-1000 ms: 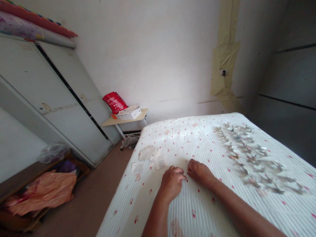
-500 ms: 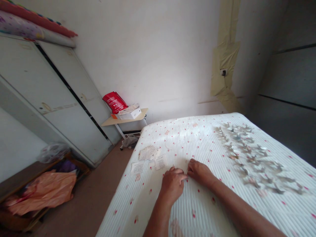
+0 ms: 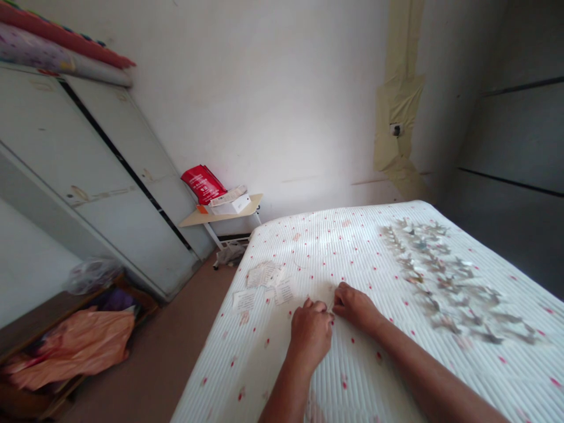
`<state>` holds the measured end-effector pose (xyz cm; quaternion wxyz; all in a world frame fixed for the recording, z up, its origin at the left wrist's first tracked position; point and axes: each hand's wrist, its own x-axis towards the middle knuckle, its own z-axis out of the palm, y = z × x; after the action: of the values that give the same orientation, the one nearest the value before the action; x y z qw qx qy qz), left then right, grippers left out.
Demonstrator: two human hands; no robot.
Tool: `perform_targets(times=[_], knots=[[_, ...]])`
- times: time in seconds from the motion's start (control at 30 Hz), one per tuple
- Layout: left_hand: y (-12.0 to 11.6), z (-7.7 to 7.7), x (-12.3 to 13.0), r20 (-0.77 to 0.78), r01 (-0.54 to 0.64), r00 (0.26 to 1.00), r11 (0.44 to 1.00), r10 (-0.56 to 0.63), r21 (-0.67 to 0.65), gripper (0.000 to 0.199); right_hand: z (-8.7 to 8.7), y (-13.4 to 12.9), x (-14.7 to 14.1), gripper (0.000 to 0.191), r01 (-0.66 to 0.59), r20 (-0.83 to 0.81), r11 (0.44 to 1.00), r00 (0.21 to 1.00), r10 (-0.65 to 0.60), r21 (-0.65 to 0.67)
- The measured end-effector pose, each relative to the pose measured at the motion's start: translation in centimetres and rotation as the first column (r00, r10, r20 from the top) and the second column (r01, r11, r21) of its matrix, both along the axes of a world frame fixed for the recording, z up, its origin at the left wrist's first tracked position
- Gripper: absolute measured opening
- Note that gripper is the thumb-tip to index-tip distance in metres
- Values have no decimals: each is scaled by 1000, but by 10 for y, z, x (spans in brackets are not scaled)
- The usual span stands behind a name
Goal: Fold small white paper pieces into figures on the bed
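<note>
My left hand [image 3: 309, 332] and my right hand [image 3: 356, 305] are close together above the bed [image 3: 273, 376], both with fingers closed. Between their fingertips shows a sliver of a small pale piece of paper [image 3: 330, 304], mostly hidden by the fingers. Beyond my left hand lie several printed paper slips [image 3: 264, 275], some overlapping. To the right of my right hand stand many small folded paper cranes [image 3: 440, 270], set out in loose rows on the striped, red-dotted cover.
A small table [image 3: 194, 218] at the bed's far left corner holds a red bag [image 3: 203, 183] and a white box [image 3: 231, 205]. Grey cabinets [image 3: 101, 147] line the left wall. An orange plastic bag [image 3: 83, 346] lies on a low wooden stand [image 3: 42, 306].
The fingers of my left hand have shifted slightly against my right fingertips. The whole view has moved a little; the slips and cranes lie as before.
</note>
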<state>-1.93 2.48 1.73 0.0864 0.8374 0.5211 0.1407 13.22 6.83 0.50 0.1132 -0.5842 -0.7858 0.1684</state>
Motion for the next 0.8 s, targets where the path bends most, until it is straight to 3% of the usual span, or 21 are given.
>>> perform_targets(times=[0.43,0.8], knots=[[-11,-3,9,-12,-96,995,995,97,17,26,-3,0,2,6,17,-84,1000,996,-16,10],[-16,-4,20,-161,-191,967,981,195,40,25,-10,8,6,11,1,-172,1000,985,-1,1]])
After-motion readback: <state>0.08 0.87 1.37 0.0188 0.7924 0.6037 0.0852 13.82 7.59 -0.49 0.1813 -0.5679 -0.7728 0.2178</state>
